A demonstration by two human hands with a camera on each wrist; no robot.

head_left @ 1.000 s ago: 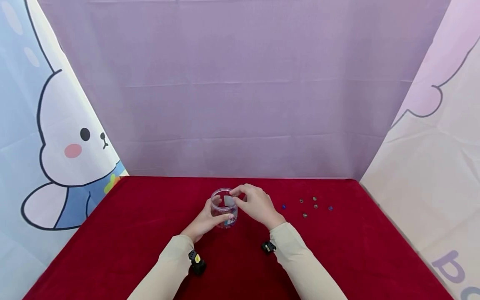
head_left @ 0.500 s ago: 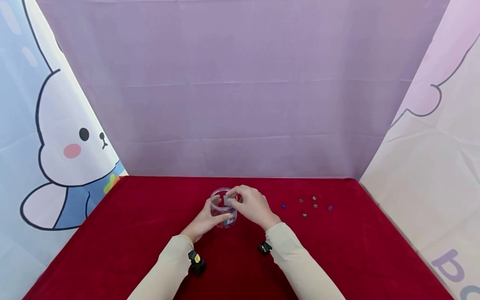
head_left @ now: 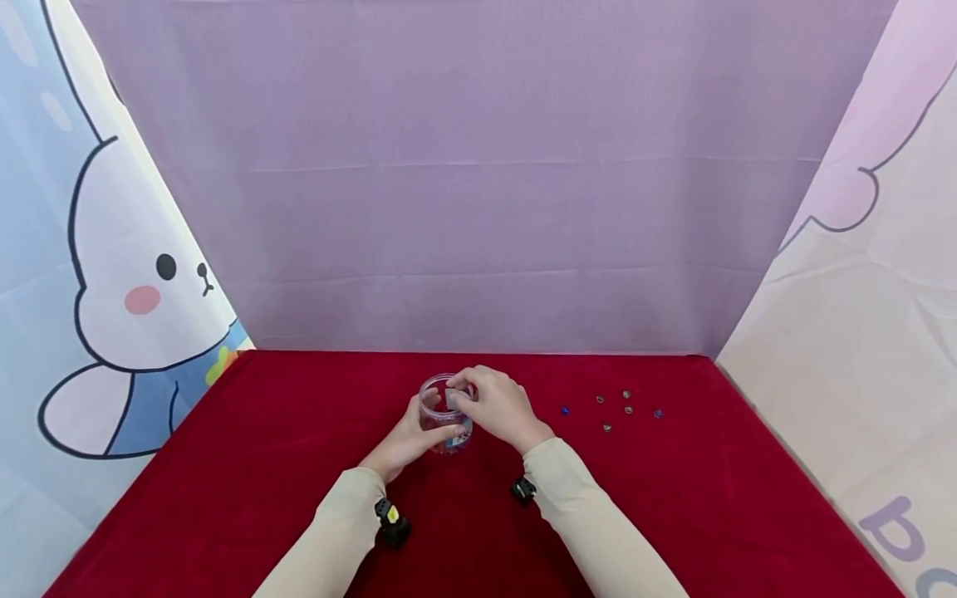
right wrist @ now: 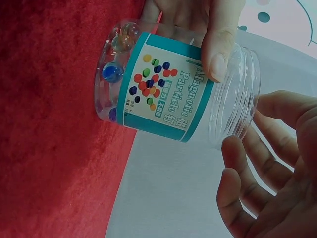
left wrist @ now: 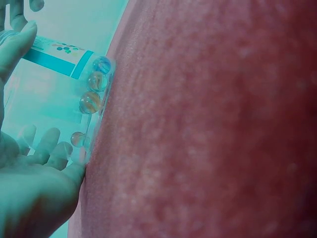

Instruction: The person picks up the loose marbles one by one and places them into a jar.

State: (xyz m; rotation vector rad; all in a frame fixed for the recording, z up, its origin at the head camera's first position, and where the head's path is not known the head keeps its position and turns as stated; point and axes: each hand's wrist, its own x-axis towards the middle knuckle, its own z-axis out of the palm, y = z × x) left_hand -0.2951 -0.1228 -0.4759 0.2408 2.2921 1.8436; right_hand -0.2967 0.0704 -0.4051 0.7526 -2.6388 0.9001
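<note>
My left hand (head_left: 407,438) grips the clear plastic jar (head_left: 446,413) from its left side, fingers curled round the wall and the thumb pressed on the teal label (right wrist: 166,94), as the right wrist view shows. The jar stands upright on the red bench (head_left: 262,465), between my two hands. Several glass marbles (right wrist: 113,72) lie at its bottom; the left wrist view shows four of them in a row against the base.

My right hand (head_left: 497,404) is at the jar's open mouth, fingers bent over the rim. In the head view the fingertips appear bunched at the opening; in the right wrist view the fingers (right wrist: 247,163) are loosely curved just beside the threaded neck with nothing seen between them. I cannot tell whether this hand holds anything.

To the right of my right hand, well apart from the jar, a loose group of small marbles (head_left: 626,409) lies scattered on the bench, two of them blue, the others pale.

Both forearms wear cream sleeves (head_left: 591,523), each with a small black device at the wrist (head_left: 390,521).

Behind the bench hangs a purple backdrop (head_left: 478,183); beyond my left hand is a panel with a cartoon rabbit (head_left: 134,282)
</note>
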